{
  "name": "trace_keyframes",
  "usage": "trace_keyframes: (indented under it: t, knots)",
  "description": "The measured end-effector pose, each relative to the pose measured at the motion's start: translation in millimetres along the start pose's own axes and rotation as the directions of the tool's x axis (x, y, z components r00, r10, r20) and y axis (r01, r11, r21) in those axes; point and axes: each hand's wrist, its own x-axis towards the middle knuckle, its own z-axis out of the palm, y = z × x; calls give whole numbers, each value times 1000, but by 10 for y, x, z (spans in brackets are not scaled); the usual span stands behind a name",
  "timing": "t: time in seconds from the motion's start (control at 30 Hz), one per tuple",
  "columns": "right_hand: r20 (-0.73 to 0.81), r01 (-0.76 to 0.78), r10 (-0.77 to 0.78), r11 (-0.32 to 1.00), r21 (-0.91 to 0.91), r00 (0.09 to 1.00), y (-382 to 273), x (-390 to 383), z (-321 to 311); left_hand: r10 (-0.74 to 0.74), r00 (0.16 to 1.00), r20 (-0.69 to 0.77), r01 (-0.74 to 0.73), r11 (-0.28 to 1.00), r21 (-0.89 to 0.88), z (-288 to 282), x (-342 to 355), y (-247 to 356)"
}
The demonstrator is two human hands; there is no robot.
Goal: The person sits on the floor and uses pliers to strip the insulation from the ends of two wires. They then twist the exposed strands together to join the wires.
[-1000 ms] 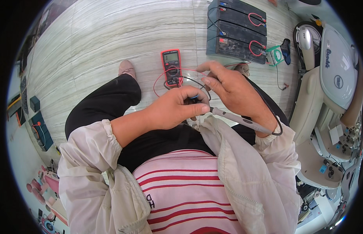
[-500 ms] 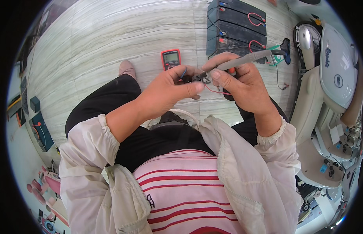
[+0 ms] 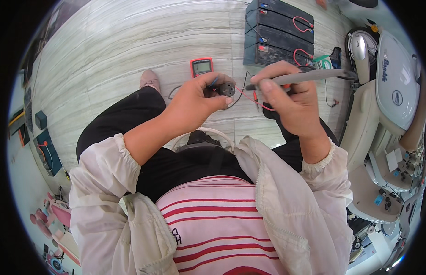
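Note:
A round black plug connector (image 3: 226, 90) with holes in its face is gripped between the thumb and fingers of my left hand (image 3: 194, 98). Thin red and black wires run to the right of it. My right hand (image 3: 291, 101) is closed around a long grey pen-shaped tool (image 3: 309, 77) with a dark tip, blurred by motion. The tip points at the connector but is apart from it. Something orange-red shows among the right fingers, mostly hidden. A red-and-black test probe (image 3: 255, 97) is just below the tool's tip. Beyond my left hand lies a red multimeter (image 3: 202, 68).
Several black batteries (image 3: 284, 32) joined by wires stand at the far right on the tiled floor (image 3: 144, 41). A green-and-white box (image 3: 322, 62) is beside them. Light-coloured scooters (image 3: 396, 82) line the right side. A dark box with wires (image 3: 48, 153) lies at the left.
My right hand has drawn the grey tool rightward, away from the connector. The connector's holed face now shows, and the red-and-black probe has come into sight.

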Motion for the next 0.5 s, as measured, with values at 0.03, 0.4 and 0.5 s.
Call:
trace_keyframes:
  t: [0.03, 0.4, 0.5]
  knots:
    - [26, 19, -18, 1000, -6, 999, 35, 2, 29, 5, 1000, -2, -5, 999, -46, 11, -9, 4]
    - [180, 96, -69, 984, -147, 981, 67, 7, 66, 20, 998, 51, -12, 990, -142, 19, -51, 101]
    - [119, -2, 19, 989, -147, 993, 31, 27, 67, 38, 998, 55, -27, 981, -190, 20, -55, 83]
